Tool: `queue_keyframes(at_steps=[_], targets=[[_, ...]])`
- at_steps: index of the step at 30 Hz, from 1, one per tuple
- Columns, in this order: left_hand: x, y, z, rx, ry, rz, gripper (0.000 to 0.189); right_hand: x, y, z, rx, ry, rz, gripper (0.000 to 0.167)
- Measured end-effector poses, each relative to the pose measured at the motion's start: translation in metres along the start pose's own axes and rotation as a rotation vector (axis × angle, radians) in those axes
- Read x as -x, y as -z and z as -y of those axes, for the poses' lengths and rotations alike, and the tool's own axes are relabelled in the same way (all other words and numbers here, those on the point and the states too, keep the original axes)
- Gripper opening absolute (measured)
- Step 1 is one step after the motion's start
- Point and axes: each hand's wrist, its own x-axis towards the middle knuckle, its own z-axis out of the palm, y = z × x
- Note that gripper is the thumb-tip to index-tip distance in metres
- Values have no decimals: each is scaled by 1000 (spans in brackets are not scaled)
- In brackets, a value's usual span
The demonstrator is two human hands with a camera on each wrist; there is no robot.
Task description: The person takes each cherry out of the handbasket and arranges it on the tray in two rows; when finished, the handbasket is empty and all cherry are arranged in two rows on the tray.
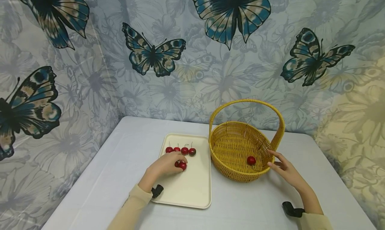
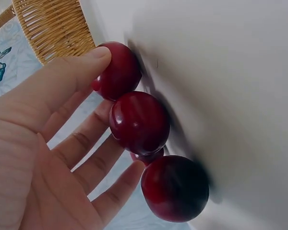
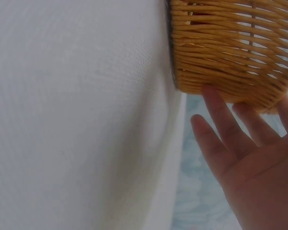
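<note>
On a cream tray [image 1: 195,190], my left hand [image 1: 165,164] pinches a red cherry [image 1: 182,165] between thumb and fingers; the left wrist view has the thumb [image 2: 93,56] on that cherry [image 2: 120,74]. A second cherry [image 1: 176,164] lies under the fingers, partly hidden. Behind the hand, several stemmed cherries [image 1: 184,151] form a row; the one at the right end [image 1: 192,152] is darker. Right of the tray stands a yellow wicker basket [image 1: 234,176] with one cherry [image 1: 251,160] inside. At the basket's right side, my right hand [image 1: 285,170] rests its fairly straight fingers against the rim.
The basket's tall arched handle [image 1: 248,100] rises over its bowl. A white cloth covers the table [image 1: 120,176]. Behind and to the left hangs a floral cloth backdrop [image 1: 225,79] with large butterflies. Each wrist wears a black camera mount [image 1: 291,210].
</note>
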Motion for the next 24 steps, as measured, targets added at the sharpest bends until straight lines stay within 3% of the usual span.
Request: queue_keyframes(at_steps=[15, 24], targets=[[0, 7, -5, 13, 11, 4, 26, 1, 1, 0, 1, -3, 3, 53], [-5, 12, -13, -5, -103, -20, 26, 1, 0, -1, -2, -25, 18, 53]])
